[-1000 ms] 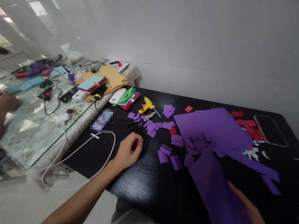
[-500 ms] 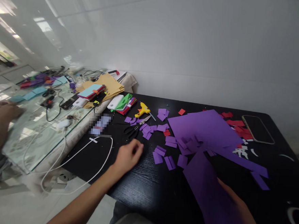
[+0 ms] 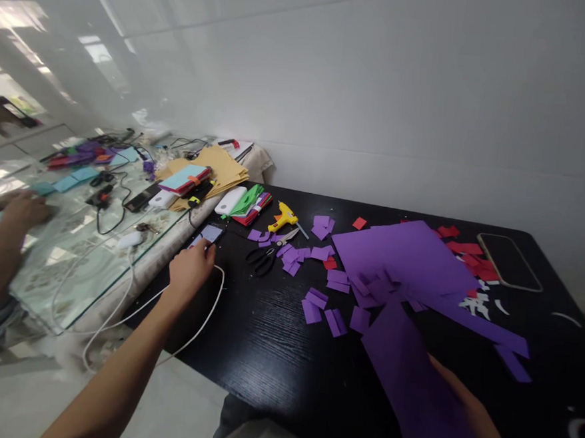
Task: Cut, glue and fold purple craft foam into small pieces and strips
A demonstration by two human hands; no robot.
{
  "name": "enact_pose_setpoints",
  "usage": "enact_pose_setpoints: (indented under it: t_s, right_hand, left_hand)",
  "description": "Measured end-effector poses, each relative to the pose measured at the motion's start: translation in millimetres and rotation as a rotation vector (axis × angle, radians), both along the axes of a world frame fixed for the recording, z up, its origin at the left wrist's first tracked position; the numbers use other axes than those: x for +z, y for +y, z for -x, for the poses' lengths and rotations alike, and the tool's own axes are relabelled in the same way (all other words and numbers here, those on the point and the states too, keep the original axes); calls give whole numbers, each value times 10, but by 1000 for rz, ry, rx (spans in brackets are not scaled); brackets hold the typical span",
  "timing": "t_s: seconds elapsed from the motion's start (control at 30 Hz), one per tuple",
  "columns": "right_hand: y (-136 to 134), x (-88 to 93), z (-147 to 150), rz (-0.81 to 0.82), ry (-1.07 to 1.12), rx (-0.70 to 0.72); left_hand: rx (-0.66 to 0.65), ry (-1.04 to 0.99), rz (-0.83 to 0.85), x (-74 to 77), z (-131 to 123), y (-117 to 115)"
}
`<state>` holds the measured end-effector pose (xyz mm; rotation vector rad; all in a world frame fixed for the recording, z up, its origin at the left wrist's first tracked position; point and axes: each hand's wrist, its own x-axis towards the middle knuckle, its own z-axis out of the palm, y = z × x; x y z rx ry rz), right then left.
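Left hand (image 3: pixel 191 269) at the phone (image 3: pixel 211 233), right hand (image 3: pixel 483 419) holding a bent purple sheet (image 3: pixel 406 380) over the black table (image 3: pixel 264 337)

Left: fingers curled at the phone's near edge, cannot tell whether the grip pinches it; white cable (image 3: pixel 218 300) loops just beside the wrist. Right: grip pinching the bent sheet, fingers mostly hidden behind it; the sheet slants at the near right of the table, its far end by a large purple sheet (image 3: pixel 395 246) lying flat. Small purple pieces (image 3: pixel 336 323) between the hands; scissors (image 3: pixel 263 260) and yellow glue gun (image 3: pixel 284 216) farther back, near each other; red scraps (image 3: pixel 479 267) beside a second phone (image 3: pixel 512 262), far right
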<state>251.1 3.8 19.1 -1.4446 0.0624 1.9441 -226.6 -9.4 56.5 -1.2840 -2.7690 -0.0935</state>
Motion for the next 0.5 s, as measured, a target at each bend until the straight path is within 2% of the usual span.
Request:
enact_pose_setpoints:
  t_s: [0.13, 0.23, 0.33, 0.43, 0.5]
  right_hand:
    - [26, 16, 7, 42, -3, -5]
    - [41, -8, -18, 66, 27, -12]
    - [38, -68, -72, 44, 57, 22]
    - [24, -127, -111, 24, 136, 71]
    - [18, -148, -110, 30, 138, 37]
  left_hand:
    - [-113, 3, -282, 112, -12, 239]
    - [-235, -109, -436, 58, -116, 534]
    - [-302, -269, -449, -126, -253, 844]
    - [-286, -350, -392, -308, -341, 1104]
    - [-259, -346, -343, -379, -348, 1238]
